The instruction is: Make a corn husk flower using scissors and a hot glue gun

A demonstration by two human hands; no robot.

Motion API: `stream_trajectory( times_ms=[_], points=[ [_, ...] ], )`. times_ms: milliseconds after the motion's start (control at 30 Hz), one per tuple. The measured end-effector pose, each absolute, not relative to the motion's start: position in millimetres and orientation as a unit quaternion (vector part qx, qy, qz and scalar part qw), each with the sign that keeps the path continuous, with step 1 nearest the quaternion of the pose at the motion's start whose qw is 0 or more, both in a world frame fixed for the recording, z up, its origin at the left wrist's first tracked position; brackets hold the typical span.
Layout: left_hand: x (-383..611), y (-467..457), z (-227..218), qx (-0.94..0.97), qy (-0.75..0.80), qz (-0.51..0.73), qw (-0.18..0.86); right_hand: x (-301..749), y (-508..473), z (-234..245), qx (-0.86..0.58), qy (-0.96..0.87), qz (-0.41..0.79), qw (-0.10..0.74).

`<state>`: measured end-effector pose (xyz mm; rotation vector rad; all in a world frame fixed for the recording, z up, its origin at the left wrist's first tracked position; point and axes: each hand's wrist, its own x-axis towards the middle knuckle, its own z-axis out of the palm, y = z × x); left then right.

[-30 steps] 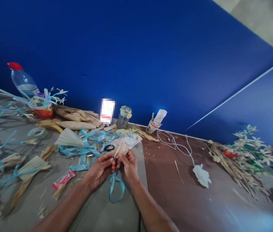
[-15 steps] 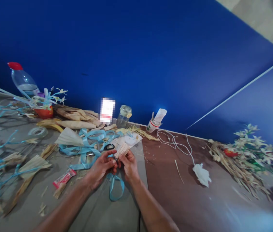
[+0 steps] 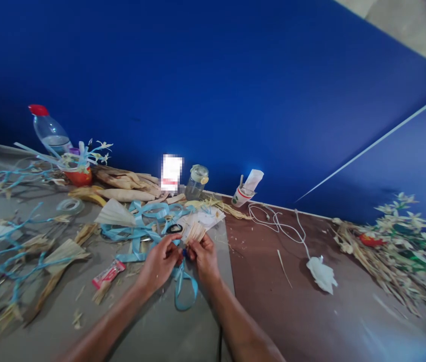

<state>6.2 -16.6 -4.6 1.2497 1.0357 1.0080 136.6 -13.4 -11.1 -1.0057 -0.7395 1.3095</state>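
Nearest thing on the bench point(image 3: 168, 334) is a blue ribbon loop point(image 3: 178, 292), dangling just below both hands. The right hand point(image 3: 206, 256) has its grip closed, thumb and fingers pinching the base of a pale pleated piece point(image 3: 195, 231), so that piece sits fanned out above the fingertips, right between the hands. The left hand point(image 3: 161, 261) has its fingers curled in close by the same base, but honestly I can't tell whether that grip has hold of anything.

Over to the left there's a pinkish-red wrapper point(image 3: 108, 273) and a spread of blue-wrapped stems point(image 3: 17, 279). On the right, a crumpled white thing point(image 3: 321, 274) lies at the end of a white cord point(image 3: 290, 230), with a dried bundle point(image 3: 382, 266) beyond it.

Just past the hands is a messy pile of blue ribbon point(image 3: 133, 244), then a tape roll point(image 3: 70, 205) off left. Along the back: dry husks point(image 3: 126, 182), a clear jar point(image 3: 197, 186), a white cup point(image 3: 240, 198), a red pot point(image 3: 79, 177) and a red-capped bottle point(image 3: 51, 133), all in front of a blue wall point(image 3: 213, 90).
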Motion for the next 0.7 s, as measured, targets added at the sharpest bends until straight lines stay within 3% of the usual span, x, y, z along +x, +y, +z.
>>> stream_trajectory(
  times_ms=[233,567,700],
  points=[
    [-3.7,-21.4,10.0,0.583,0.479,0.432,0.493,132.1,-16.7,-8.6,-0.424,-0.309,0.591,0.612],
    [-19.7,-24.5,16.8,0.548,0.425,0.400,0.599,131.7,-18.7,-7.2,-0.432,-0.320,0.572,0.619],
    [-53.6,-33.3,18.3,0.542,0.428,0.309,0.654,136.3,-16.1,-7.3,-0.428,-0.307,0.549,0.649]
  ],
)
